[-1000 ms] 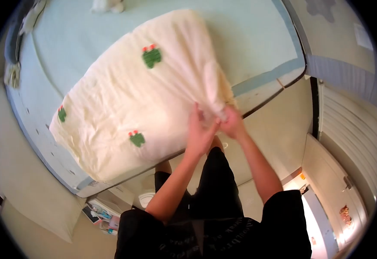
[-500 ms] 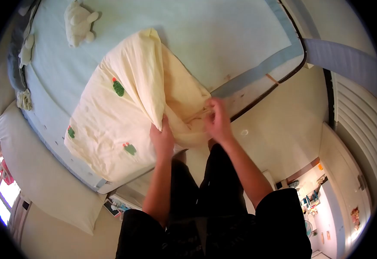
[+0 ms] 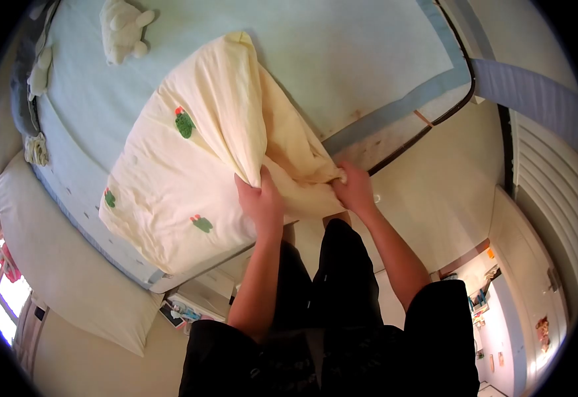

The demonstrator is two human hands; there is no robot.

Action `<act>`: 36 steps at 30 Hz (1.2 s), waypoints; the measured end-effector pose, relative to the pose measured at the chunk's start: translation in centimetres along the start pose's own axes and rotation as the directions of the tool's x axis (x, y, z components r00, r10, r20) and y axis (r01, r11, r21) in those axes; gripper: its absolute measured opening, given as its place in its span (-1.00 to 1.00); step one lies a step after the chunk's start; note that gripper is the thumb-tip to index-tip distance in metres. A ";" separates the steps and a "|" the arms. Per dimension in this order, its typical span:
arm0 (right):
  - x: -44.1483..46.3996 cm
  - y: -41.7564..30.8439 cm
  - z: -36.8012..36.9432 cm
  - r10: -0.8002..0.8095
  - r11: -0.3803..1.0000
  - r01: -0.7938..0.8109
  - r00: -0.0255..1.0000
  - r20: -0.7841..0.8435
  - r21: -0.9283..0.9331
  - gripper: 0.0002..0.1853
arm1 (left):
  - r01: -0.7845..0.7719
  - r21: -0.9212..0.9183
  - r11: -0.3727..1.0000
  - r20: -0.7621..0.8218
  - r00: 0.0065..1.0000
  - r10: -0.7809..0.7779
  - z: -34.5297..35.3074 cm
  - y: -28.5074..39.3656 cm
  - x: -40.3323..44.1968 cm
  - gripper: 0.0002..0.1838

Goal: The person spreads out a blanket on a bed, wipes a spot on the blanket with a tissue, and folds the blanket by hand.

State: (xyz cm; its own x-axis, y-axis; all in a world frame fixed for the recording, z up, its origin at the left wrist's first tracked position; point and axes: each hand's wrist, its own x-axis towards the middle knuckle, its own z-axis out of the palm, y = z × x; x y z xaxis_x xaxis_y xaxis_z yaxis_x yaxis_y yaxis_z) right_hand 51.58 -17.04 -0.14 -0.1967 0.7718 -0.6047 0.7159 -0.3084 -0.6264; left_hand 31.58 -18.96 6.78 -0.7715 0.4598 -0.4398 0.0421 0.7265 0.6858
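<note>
A cream cloth cover (image 3: 156, 178) with green-and-red cactus motifs lies bunched over the near edge of the bed (image 3: 342, 59). My left hand (image 3: 261, 198) is closed on a gathered fold near its middle. Off to the right, my right hand (image 3: 355, 188) pinches the cover's edge close to the bed's side. Between the two hands the fabric sags, and a deep fold shows its darker inner side. Both hands hide the exact bits of cloth they grip.
A white plush toy (image 3: 123, 32) lies on the pale blue bed sheet. Along the left stands a large white cloth-like panel (image 3: 64, 258) near a window (image 3: 7, 278). A small shelf with items (image 3: 186, 309) is by the bed's near corner. A door (image 3: 533, 258) is at right.
My right hand has moved right and down, drawing the cover's edge outward. The left hand has shifted slightly right and up with its fold, and the opening between them is stretched wider.
</note>
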 end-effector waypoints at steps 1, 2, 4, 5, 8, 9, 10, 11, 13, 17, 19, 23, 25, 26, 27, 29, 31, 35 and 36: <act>0.2 1.2 -0.3 -0.037 0.999 0.036 0.997 -0.063 -0.013 -0.70 | 0.020 0.008 1.000 -0.023 1.000 -0.019 0.3 0.2 0.5 -0.56; 0.2 2.5 -0.5 -0.073 0.997 0.071 0.990 -0.124 -0.028 -0.74 | 0.041 0.018 0.999 -0.045 0.998 -0.040 0.4 0.4 0.8 -0.56; 0.5 4.1 -0.3 -0.054 0.998 0.049 0.985 -0.161 -0.038 -0.78 | 0.066 -0.137 0.988 -0.056 0.996 -0.075 1.2 0.9 1.0 -0.65; 0.7 4.6 0.0 0.001 0.999 -0.006 0.991 -0.135 -0.033 -0.77 | 0.077 -0.212 0.974 -0.060 0.994 -0.092 1.6 1.1 1.1 -0.70; 1.1 5.3 1.2 0.036 0.998 -0.043 0.989 -0.141 -0.046 -0.73 | 0.015 -0.152 0.988 -0.076 0.997 -0.026 3.5 -0.3 1.5 -0.70; 1.2 4.7 1.1 0.020 0.998 -0.030 0.988 -0.156 -0.059 -0.71 | 0.052 -0.072 0.996 -0.057 0.997 -0.056 3.8 -0.2 1.7 -0.65; 1.2 4.1 1.0 -0.088 0.996 0.082 0.980 -0.177 -0.044 -0.68 | 0.047 -0.055 0.997 -0.060 0.997 -0.050 4.0 -0.1 1.7 -0.61; 1.0 3.6 0.9 -0.194 0.981 0.192 0.961 -0.198 -0.030 -0.66 | 0.043 -0.035 0.998 -0.063 0.997 -0.045 4.2 -0.1 1.7 -0.57; 1.0 2.6 1.0 -0.282 0.959 0.285 0.945 -0.167 -0.011 -0.61 | 0.048 -0.013 0.999 -0.059 0.997 -0.049 4.2 0.0 1.7 -0.53; 2.3 1.6 0.6 -0.194 0.975 0.198 0.980 0.047 -0.105 -0.58 | 0.062 0.002 0.998 -0.063 0.996 -0.061 4.4 0.5 1.4 -0.55; 2.5 1.7 0.1 -0.191 0.950 0.218 0.972 0.139 -0.223 -0.60 | 0.080 -0.004 0.997 -0.080 0.994 -0.080 4.5 1.0 1.1 -0.56; 2.0 3.6 -1.8 -0.294 0.869 0.343 0.937 0.186 -0.356 -0.65 | 0.105 -0.044 0.994 -0.132 0.985 -0.110 5.0 0.8 1.2 -0.58; 2.1 4.6 -1.5 -0.302 0.882 0.319 0.948 0.104 -0.348 -0.65 | 0.086 -0.055 0.995 -0.157 0.983 -0.093 5.2 -0.1 1.2 -0.60; 2.3 5.0 -0.8 -0.284 0.902 0.281 0.958 0.041 -0.329 -0.65 | 0.071 -0.061 0.996 -0.167 0.983 -0.081 5.3 -0.5 1.1 -0.61; 2.4 4.9 -0.4 -0.262 0.921 0.243 0.965 -0.023 -0.303 -0.64 | 0.056 -0.064 0.996 -0.176 0.982 -0.066 5.3 -0.5 1.0 -0.63; 2.9 5.3 -0.6 -0.252 0.945 0.254 0.967 0.036 -0.206 -0.62 | 0.082 -0.062 0.995 -0.129 0.988 -0.089 5.5 -0.6 1.0 -0.62; 3.5 3.8 -1.7 -0.316 0.929 0.319 0.948 0.046 -0.188 -0.61 | 0.065 -0.019 0.998 -0.065 0.996 -0.066 5.9 -0.3 0.9 -0.61; 5.1 0.3 -0.6 -0.440 0.869 0.445 0.895 0.073 -0.217 -0.69 | -0.069 0.015 0.998 0.036 0.997 0.068 5.9 -0.3 0.5 -0.60; 5.5 0.0 0.0 -0.437 0.869 0.448 0.894 0.101 -0.210 -0.71 | -0.101 -0.016 0.995 0.047 0.994 0.101 5.8 -0.6 0.4 -0.60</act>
State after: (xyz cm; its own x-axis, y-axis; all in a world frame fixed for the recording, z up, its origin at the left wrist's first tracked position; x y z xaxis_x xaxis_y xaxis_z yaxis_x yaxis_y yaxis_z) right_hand 50.45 -12.82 -3.46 -0.5561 0.7685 -0.3166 0.6745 0.1948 -0.7121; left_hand 34.87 -16.25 2.83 -0.7326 0.5544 -0.3949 0.1095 0.6686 0.7355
